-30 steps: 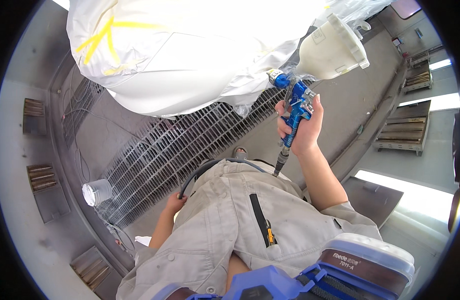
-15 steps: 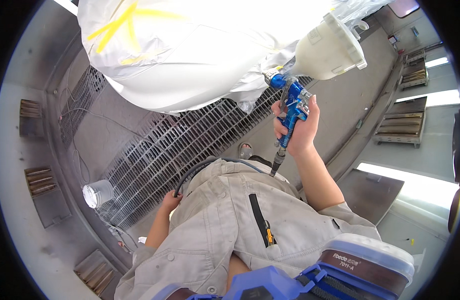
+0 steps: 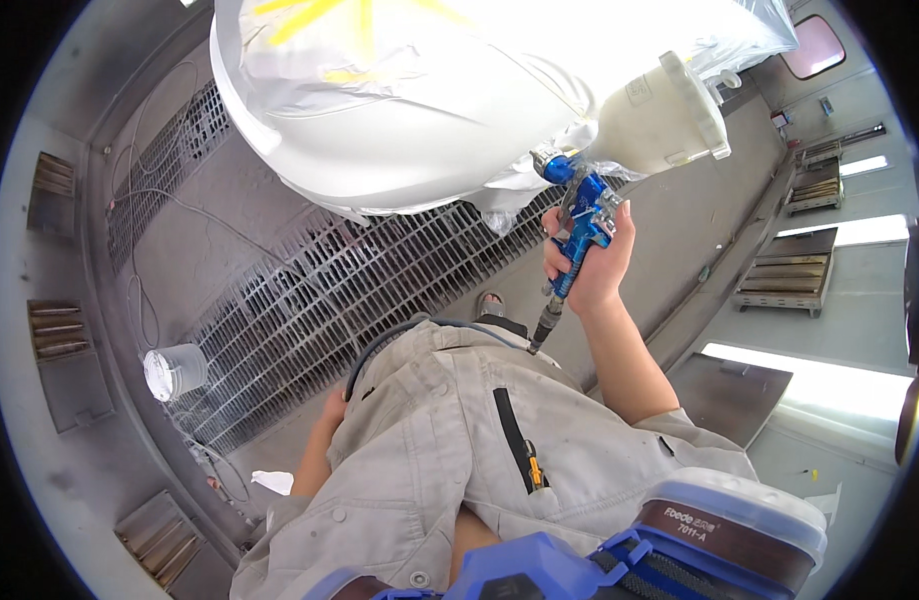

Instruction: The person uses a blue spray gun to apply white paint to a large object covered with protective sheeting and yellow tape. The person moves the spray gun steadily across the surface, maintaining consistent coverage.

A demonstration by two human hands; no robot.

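My right hand [image 3: 601, 268] is wrapped round the grip of a blue spray gun [image 3: 582, 212], fingers at its trigger. A translucent whitish paint cup [image 3: 659, 118] sits on the gun, tilted to the right. The nozzle end points left, close to a glossy white car bumper [image 3: 399, 160]. Plastic sheeting [image 3: 299, 60] with yellow streaks covers the part above the bumper. Low at my left side, my left hand [image 3: 335, 408] is closed round a dark air hose [image 3: 363, 358]; my clothing partly hides its fingers. The hose runs across my front towards the gun's lower end.
Metal floor grating [image 3: 319, 280] runs under the bumper. A white bucket [image 3: 176, 371] stands at the left, near a loose cable [image 3: 204, 212] on the floor. Louvred vents [image 3: 785, 270] line both side walls. A respirator [image 3: 729, 530] fills the lower edge.
The bumper and sheeting appear farther right, with more of the bumper's left end showing. My left hand sits slightly lower and more hidden. The spray gun stays nearly in place in my right hand.
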